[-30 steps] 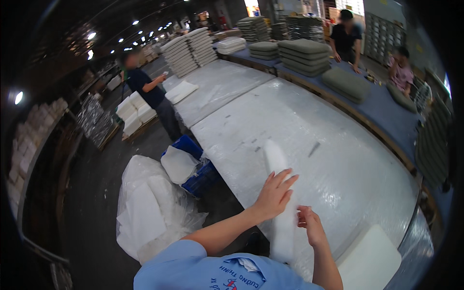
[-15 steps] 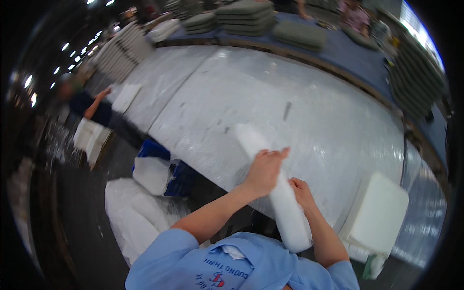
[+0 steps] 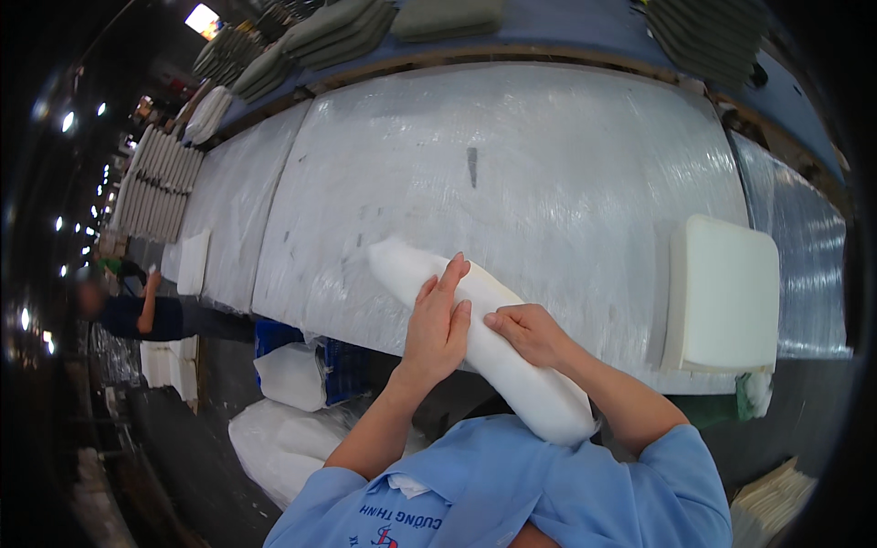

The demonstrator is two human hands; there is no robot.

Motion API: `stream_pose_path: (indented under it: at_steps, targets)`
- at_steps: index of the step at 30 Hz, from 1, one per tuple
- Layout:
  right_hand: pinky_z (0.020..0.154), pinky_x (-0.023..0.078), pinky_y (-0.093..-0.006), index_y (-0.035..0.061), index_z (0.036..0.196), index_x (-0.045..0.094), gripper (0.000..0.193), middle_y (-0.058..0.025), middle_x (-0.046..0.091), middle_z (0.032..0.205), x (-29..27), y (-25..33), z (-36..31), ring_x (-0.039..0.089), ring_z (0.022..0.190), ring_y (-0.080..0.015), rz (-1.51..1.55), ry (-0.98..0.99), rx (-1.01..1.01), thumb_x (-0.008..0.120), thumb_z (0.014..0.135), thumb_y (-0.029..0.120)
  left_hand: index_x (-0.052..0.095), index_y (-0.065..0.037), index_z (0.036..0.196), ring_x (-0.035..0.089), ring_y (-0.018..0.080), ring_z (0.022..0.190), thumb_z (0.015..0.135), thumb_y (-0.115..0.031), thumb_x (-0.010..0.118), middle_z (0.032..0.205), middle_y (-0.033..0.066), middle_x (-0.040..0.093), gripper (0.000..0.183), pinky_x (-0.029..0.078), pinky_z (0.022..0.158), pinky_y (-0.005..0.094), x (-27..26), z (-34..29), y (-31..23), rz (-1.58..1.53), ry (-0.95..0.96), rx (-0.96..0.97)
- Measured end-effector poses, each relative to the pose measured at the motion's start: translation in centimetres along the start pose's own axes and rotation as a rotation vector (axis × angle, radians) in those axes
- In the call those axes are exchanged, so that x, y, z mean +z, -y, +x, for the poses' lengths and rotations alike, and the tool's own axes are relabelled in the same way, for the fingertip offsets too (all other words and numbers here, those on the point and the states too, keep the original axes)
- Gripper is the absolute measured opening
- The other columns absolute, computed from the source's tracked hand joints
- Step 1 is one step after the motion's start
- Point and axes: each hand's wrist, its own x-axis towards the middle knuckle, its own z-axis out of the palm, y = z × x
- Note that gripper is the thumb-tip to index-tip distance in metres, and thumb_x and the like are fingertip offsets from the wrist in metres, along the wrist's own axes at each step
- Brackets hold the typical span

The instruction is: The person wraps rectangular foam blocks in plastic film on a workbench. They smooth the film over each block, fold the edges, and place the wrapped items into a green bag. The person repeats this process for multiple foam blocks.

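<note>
Foam roll (image 3: 475,342): white, lying diagonally across near edge of bench (image 3: 548,183), near end overhanging toward person's chest. Left hand (image 3: 438,320) flat on roll's left side, fingers straight, together. Right hand (image 3: 525,333) pressed on roll top, fingers curled. White foam slab (image 3: 726,292) on bench, right.

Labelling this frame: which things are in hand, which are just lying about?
In hand: white foam roll, pressed by left hand and right hand, on the plastic-covered table.
Lying about: square white foam pad, grey cushion stacks, blue crate.
</note>
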Motion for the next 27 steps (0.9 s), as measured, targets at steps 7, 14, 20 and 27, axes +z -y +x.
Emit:
stream_pose_path:
  at_steps: [7, 14, 20, 27]
  targets:
    - [0.060, 0.043, -0.0312, 0.0013, 0.087, 0.063, 0.049, 0.0000, 0.057, 0.071, -0.8, -3.3, -0.1, 0.049, 0.065, -0.0096, 0.206, -0.095, 0.075, 0.049, 0.107, 0.044, 0.053, -0.001, 0.141, 0.050, 0.0392, 0.134, 0.095, -0.005, 0.050, 0.132, 0.0175, 0.063, 0.046, 0.025, 0.119, 0.0535, 0.9, 0.6, -1.0, 0.318, 0.065, 0.135]
    - [0.082, 0.049, -0.0422, -0.0009, 0.103, 0.068, 0.058, -0.0154, 0.069, 0.091, -3.1, -0.6, -5.5, 0.062, 0.086, -0.0284, -0.232, 0.035, -0.028, 0.045, 0.103, 0.053, 0.061, -0.006, 0.134, 0.049, 0.0418, 0.130, 0.096, -0.007, 0.048, 0.115, 0.0160, 0.069, 0.040, 0.022, 0.119, 0.0566, 2.9, 0.8, 0.3, 0.403, 0.087, 0.251]
    - [0.078, 0.052, -0.0402, 0.0001, 0.108, 0.069, 0.060, -0.0179, 0.070, 0.094, -4.2, -7.4, -7.6, 0.065, 0.084, -0.0270, -0.039, -0.147, 0.124, 0.049, 0.101, 0.056, 0.060, -0.004, 0.134, 0.055, 0.0389, 0.122, 0.102, -0.014, 0.044, 0.113, 0.0164, 0.071, 0.038, 0.028, 0.115, 0.0535, 3.4, 1.0, -2.7, 0.425, 0.154, 0.456]
    - [0.073, 0.054, -0.0393, 0.0027, 0.103, 0.070, 0.053, -0.0129, 0.072, 0.087, -0.9, -18.3, -18.0, 0.068, 0.075, -0.0250, 0.428, -1.216, 0.204, 0.054, 0.099, 0.053, 0.073, 0.001, 0.113, 0.069, 0.0391, 0.093, 0.103, -0.029, 0.043, 0.093, 0.0228, 0.073, 0.044, 0.050, 0.089, 0.0459, 6.2, 2.0, -6.6, 0.412, 0.412, 0.525]
